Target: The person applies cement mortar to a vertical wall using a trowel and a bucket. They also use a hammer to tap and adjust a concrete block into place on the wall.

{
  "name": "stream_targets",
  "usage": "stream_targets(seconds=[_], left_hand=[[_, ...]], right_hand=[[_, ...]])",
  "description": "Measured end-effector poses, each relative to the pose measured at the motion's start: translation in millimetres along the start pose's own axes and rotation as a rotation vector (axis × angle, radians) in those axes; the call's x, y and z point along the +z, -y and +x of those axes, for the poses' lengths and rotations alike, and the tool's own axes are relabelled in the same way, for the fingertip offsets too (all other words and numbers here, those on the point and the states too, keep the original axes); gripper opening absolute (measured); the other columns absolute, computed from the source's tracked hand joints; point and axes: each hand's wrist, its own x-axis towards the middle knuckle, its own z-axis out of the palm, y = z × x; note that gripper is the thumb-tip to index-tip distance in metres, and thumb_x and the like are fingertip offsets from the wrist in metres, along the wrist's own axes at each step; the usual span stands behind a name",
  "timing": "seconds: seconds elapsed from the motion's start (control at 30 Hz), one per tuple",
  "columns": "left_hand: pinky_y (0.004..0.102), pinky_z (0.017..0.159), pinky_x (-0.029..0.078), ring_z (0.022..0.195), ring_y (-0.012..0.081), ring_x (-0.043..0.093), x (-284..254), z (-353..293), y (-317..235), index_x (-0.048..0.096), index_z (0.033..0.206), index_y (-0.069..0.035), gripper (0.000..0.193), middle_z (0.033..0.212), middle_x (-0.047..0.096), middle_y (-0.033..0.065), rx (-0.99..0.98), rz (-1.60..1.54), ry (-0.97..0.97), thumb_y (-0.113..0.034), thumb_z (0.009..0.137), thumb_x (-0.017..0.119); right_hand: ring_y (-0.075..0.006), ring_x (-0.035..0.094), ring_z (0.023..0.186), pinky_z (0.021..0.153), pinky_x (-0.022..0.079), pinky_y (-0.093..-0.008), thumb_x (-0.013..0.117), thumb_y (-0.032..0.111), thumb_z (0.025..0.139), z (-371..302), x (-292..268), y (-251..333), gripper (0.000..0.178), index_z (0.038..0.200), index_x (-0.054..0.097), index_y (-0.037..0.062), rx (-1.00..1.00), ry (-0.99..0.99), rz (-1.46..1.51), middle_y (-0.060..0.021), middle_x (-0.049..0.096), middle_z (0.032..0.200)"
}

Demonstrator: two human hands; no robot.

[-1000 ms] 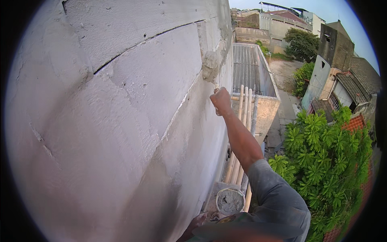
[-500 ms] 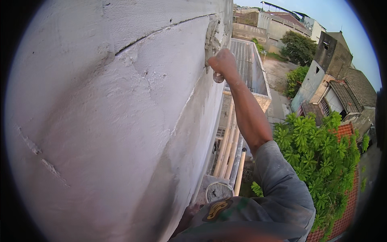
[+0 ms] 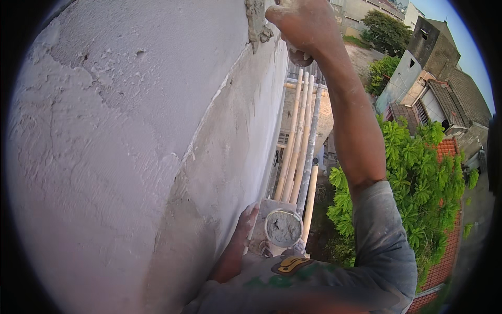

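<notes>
My right hand [image 3: 306, 26] is closed round a trowel handle [image 3: 300, 57], whose rounded end sticks out below the fist; the blade is hidden. Just left of this fist, wet grey mortar [image 3: 257, 23] clings to the wall [image 3: 120, 141]. Low beside the wall, my left hand [image 3: 246, 222] has its fingers stretched upward against or close to the surface, holding nothing that I can see. To its right stands a round bucket [image 3: 283, 211] of grey mortar [image 3: 284, 230].
Bamboo poles [image 3: 293, 141] and a grey pole [image 3: 309, 146] run away from the bucket, which rests on a board [image 3: 260, 230]. Far below on the right are a leafy tree [image 3: 413, 193], tiled roofs [image 3: 460, 115] and houses. A rough ridge crosses the wall diagonally.
The view has shifted closer to the wall and downward. My right fist appears higher and larger in view. My left hand and the full bucket top have come into sight.
</notes>
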Motion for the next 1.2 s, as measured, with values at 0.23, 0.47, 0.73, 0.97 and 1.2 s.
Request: stream_targets(seconds=[0.23, 0.47, 0.73, 0.97, 1.2], left_hand=[[0.0416, 0.104, 0.035, 0.126, 0.0278, 0.05, -9.7, -34.0, 2.3, 0.045, 0.138, 0.002, 0.083, 0.134, 0.055, 0.0175, -0.304, -0.208, 0.12, -0.066, 0.091, 0.049], [0.0299, 0.097, 0.042, 0.111, 0.0214, 0.058, -26.5, -83.8, 38.1, 0.051, 0.131, 0.007, 0.07, 0.118, 0.063, 0.0152, -0.362, -0.275, -0.031, -0.053, 0.095, 0.053], [0.0343, 0.104, 0.04, 0.119, 0.026, 0.056, -39.1, -102.9, 44.0, 0.048, 0.133, 0.009, 0.074, 0.124, 0.06, 0.02, -0.384, -0.199, -0.006, -0.055, 0.095, 0.051], [0.0488, 0.108, 0.03, 0.131, 0.0307, 0.046, -47.6, -117.6, 60.5, 0.043, 0.139, 0.003, 0.085, 0.137, 0.052, 0.0214, -0.462, -0.186, 0.006, -0.067, 0.091, 0.046], [0.0489, 0.109, 0.029, 0.127, 0.0308, 0.05, -43.9, -76.4, 56.4, 0.043, 0.139, 0.004, 0.082, 0.135, 0.052, 0.0233, -0.533, -0.107, -0.008, -0.064, 0.093, 0.045]], right_hand=[[-0.0198, 0.056, 0.043, 0.04, 0.044, -0.0323, 0.062, 0.007, 0.074, -33.0, 101.3, -175.5, 0.02, 0.09, 0.054, -0.0016, 0.445, 0.03, 0.557, -0.0089, 0.057, 0.061], [-0.0226, 0.06, 0.051, 0.045, 0.045, -0.0361, 0.062, 0.008, 0.069, -87.3, 226.2, -245.7, 0.018, 0.084, 0.061, -0.0028, 0.746, 0.261, 0.657, -0.0116, 0.061, 0.068], [-0.0205, 0.06, 0.053, 0.047, 0.045, -0.0366, 0.064, 0.016, 0.067, -23.7, 157.6, -210.7, 0.021, 0.067, 0.062, -0.0043, 0.367, 0.319, 0.257, -0.0116, 0.061, 0.064], [-0.0189, 0.061, 0.052, 0.048, 0.046, -0.0343, 0.064, 0.019, 0.071, -49.6, 85.4, -156.0, 0.022, 0.068, 0.064, -0.003, 0.313, 0.369, 0.407, -0.0127, 0.062, 0.063], [-0.0193, 0.061, 0.054, 0.049, 0.046, -0.0342, 0.062, 0.019, 0.074, -96.1, 29.9, -136.9, 0.022, 0.071, 0.066, -0.0018, 0.247, 0.421, 0.489, -0.0129, 0.063, 0.063]])
